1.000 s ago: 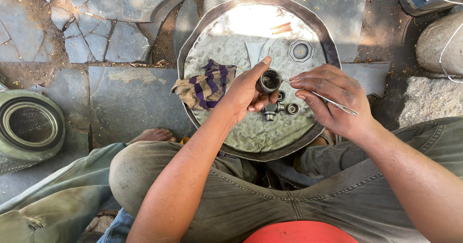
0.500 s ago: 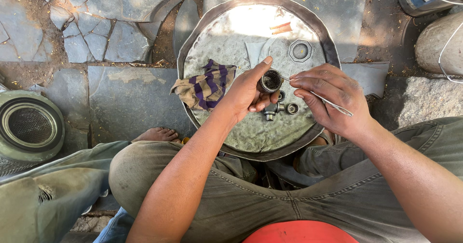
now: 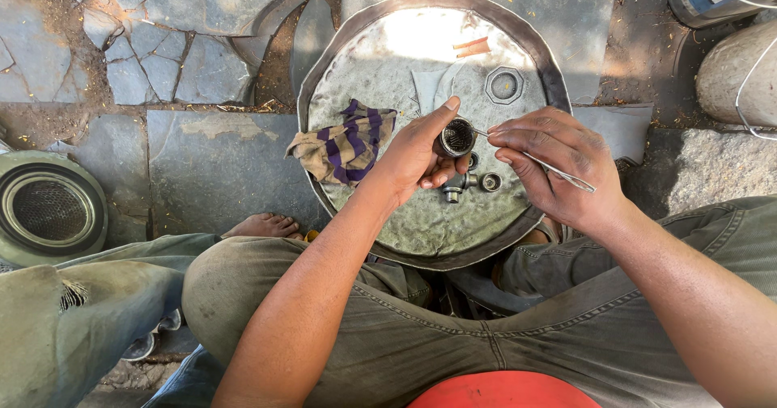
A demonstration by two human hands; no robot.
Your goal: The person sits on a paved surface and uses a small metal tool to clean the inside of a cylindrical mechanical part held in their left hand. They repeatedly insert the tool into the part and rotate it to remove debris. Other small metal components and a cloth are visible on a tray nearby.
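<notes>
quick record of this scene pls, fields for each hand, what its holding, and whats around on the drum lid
left hand: holds a small round mesh-filled cup, open end up
right hand: holds a thin metal pick, tip at the cup's rim
drum lid: striped rag, small metal fittings, hexagonal cap
off to the side: round filter on stone paving

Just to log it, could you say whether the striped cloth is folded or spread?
Crumpled, neither flat nor neatly folded: the striped cloth lies bunched in loose folds on the drum top.
</notes>
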